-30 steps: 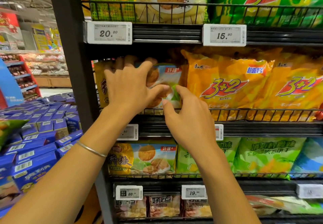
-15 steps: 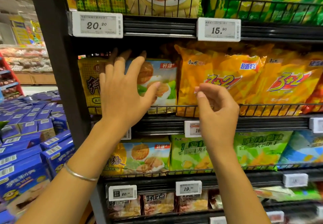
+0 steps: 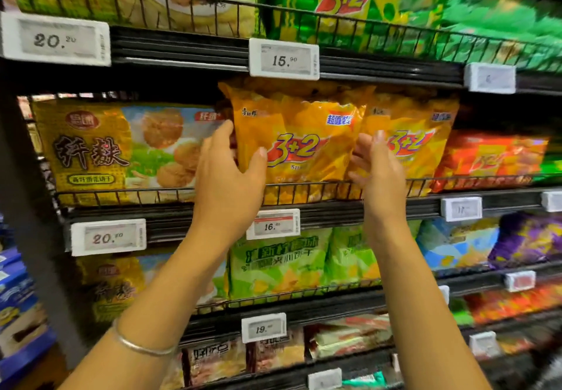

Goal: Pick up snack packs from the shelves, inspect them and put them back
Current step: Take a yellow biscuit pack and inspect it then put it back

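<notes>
An orange "3+2" snack pack (image 3: pixel 299 137) stands on the second shelf behind a low wire rail (image 3: pixel 304 190). My left hand (image 3: pixel 228 176) grips its left edge, thumb on the front and fingers behind. My right hand (image 3: pixel 377 167) holds its right edge, fingers curled between it and a second orange pack (image 3: pixel 416 143). To the left stands the yellow biscuit pack (image 3: pixel 115 146), with no hand on it.
Red packs (image 3: pixel 492 158) stand further right on the same shelf. Green packs fill the shelf above and the one below (image 3: pixel 279 262). Price tags (image 3: pixel 284 59) hang on the shelf fronts. A dark upright post (image 3: pixel 27 207) bounds the left; blue boxes (image 3: pixel 15 298) lie beyond it.
My left hand has left the yellow biscuit pack and moved right to the orange pack. My right hand has also closed on that pack. The view has shifted right.
</notes>
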`<state>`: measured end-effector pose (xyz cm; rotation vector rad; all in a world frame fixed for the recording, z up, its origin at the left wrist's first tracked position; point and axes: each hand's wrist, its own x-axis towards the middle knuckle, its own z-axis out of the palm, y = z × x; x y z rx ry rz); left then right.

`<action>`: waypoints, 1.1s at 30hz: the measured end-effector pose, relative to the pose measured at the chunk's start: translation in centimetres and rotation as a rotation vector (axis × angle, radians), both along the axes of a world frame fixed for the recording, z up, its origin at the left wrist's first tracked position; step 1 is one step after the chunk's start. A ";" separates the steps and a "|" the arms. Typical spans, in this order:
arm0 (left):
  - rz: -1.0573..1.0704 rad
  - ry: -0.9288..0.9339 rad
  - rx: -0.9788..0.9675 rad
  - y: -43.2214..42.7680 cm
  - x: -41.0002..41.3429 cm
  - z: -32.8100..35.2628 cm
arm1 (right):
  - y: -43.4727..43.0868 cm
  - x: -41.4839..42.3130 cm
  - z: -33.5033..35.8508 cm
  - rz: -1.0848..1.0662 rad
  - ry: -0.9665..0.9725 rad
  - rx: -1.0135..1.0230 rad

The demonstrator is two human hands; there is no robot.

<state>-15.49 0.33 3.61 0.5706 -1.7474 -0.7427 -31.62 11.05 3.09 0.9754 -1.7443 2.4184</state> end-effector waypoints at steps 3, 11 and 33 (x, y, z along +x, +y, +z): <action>-0.060 0.103 0.137 0.8 -1.0 1.1 | 0.7 -0.8 0.5 0.167 -0.097 -0.027; 0.041 0.278 0.040 3.0 -2.5 0.2 | 1.4 -2.6 0.5 0.299 -0.063 -0.096; 0.066 0.440 -0.400 3.4 2.0 0.4 | 2.1 -1.7 -1.2 0.530 0.253 -0.370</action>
